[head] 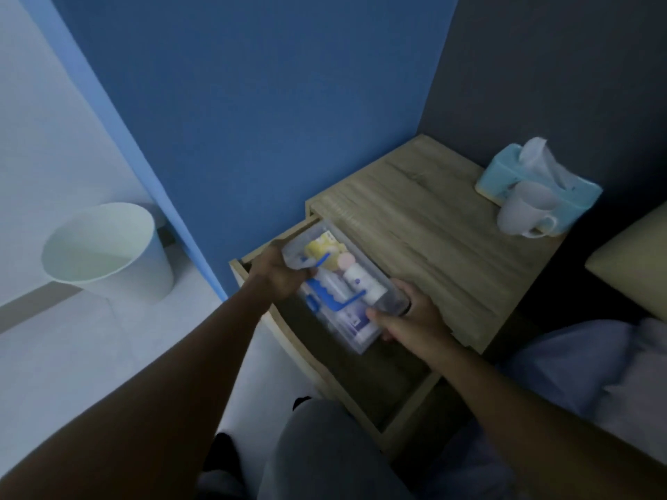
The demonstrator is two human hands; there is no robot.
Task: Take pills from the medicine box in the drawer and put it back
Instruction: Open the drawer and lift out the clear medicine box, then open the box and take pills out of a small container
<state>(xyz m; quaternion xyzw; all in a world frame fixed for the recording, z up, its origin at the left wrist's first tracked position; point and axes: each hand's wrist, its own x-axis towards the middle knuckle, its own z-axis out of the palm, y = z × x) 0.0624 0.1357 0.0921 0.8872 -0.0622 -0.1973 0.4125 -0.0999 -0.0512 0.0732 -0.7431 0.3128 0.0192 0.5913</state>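
At nine o'clock a pale wastebasket stands on the light floor, well apart from the work. Moving right, the left hand is clenched on the far left end of the medicine box, a clear plastic case with a blue handle across its lid. Inside show a yellow packet, a white bottle and a purple-printed pack. The right hand grasps the near right end, thumb over the lid edge, fingers beneath.

The box is held between the two hands over the open drawer of the bedside cabinet, partly overlapping the cabinet's front edge at centre frame. Whether it touches the drawer floor cannot be told; the picture is dim and a little blurred.

As a judgement, the box is either being lifted out of the drawer or set back into it; the lid looks shut and no pills are in view. If it is coming out, the next move calls for carrying it level to the cabinet top and freeing one hand for the lid.

The top is pale wood grain. At two o'clock a blue tissue box sits on it with a white mug just in front. A blue wall rises behind, a dark wall to the right, and bedding lies at four o'clock.
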